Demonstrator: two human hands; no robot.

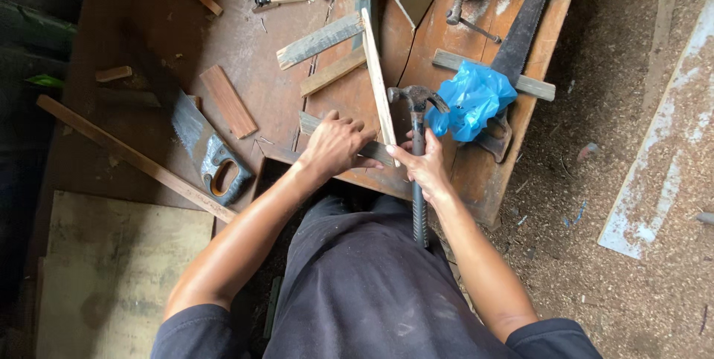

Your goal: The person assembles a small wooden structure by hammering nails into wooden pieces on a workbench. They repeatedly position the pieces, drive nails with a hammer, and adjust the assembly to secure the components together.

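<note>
A worn brown tabletop (245,47) carried everything, its near edge against the person's lap and its right edge over a sawdust-strewn floor (632,143). Largest of the loose things were two handsaws: one (201,143) lay toward the near left corner, handle nearest the person, and the other (520,39) ran along the right edge, partly under a crumpled blue plastic bag (472,99). A long batten (134,158) slanted off the left edge, and short offcuts (230,102) lay scattered toward the far edge. At the near edge, a thin pale strip (378,76) lay with its long axis running away from the person, leaning slightly left at the far end, its near end crossing a grey weathered slat (372,151). The left hand (338,143) lay flat on that slat, fingers (357,140) spread and pressing down just left of the strip. The right hand (424,166), just right of the strip and nearer its near end, wrapped its fingers round the shaft of a claw hammer (418,106), whose long axis ran parallel to the strip, head pointing to the far edge.
</note>
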